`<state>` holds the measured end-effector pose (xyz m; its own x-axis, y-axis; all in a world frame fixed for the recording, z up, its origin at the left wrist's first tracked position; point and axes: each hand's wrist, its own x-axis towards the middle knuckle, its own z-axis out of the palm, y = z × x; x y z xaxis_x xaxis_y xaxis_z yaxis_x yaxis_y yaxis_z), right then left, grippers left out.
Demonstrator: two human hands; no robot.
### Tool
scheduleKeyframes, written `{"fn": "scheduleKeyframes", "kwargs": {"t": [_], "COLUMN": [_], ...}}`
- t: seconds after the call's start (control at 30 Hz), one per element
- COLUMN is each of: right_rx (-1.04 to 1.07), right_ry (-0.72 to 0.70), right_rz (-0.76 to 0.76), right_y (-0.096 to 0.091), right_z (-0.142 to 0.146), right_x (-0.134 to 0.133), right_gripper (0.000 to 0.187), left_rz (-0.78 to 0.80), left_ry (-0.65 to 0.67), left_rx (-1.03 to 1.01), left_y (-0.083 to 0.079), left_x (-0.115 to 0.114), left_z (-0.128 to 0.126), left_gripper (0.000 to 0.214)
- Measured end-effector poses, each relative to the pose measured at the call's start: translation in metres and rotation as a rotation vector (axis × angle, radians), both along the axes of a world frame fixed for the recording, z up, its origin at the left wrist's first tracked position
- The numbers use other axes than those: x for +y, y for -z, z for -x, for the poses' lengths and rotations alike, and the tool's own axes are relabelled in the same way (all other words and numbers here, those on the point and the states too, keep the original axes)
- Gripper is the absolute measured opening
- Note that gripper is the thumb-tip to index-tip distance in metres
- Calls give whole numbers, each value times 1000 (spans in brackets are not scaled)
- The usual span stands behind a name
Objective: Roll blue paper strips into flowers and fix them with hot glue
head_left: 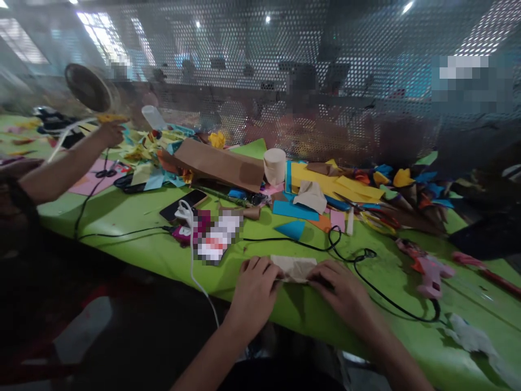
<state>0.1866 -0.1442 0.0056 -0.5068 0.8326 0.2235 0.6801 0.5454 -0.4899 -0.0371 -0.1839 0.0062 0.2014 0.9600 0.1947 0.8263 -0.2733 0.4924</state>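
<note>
Pinching a tan paper piece [296, 268] by its two ends: left hand [255, 279] has fingers closed on the left end, right hand [342, 285] fingertips on the right end. Paper sits between the hands, near the front edge of the green table [134, 217]; can't tell if it touches the surface.

Just beyond it: black cable [285, 240], looping right, then down to a pink glue gun [432, 274] lying right of the right hand. Blue paper triangle [290, 229] past the cable. Blurred-out white packet [220, 238] beyond the left hand, dark phone [183, 205] further left. White cord [192, 263] hangs over the table edge. Back row: brown sheet [222, 163], cream roll [275, 166], yellow paper [311, 182]. Far left, co-worker's hand [109, 134] holds something yellow [110, 117].
</note>
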Motion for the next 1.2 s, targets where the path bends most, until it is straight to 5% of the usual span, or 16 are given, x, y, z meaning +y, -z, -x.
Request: {"fn": "scheduleKeyframes", "kwargs": {"t": [0.17,0.33,0.6,0.9,1.2], "right_rx": [-4,35,-29,-42,-30], "right_ry": [-11,71,-12,34,0], "right_rz": [104,-12,-66,97,-87], "right_y": [-2,1,3,0,5], "right_z": [2,5,0,6,3], "right_x": [5,4,-6,10,0], "right_gripper": [14,12,12,8,12], "left_rz": [21,13,-2,47,-33], "left_ry": [15,-32,35,-10,58], "left_rx": [21,0,-5,-22,30], "left_y": [-2,0,1,-1,0], "left_x": [7,12,5,18,12], "left_z": [-2,-3,0,0,-4], "left_gripper": [4,6,16,4,20]}}
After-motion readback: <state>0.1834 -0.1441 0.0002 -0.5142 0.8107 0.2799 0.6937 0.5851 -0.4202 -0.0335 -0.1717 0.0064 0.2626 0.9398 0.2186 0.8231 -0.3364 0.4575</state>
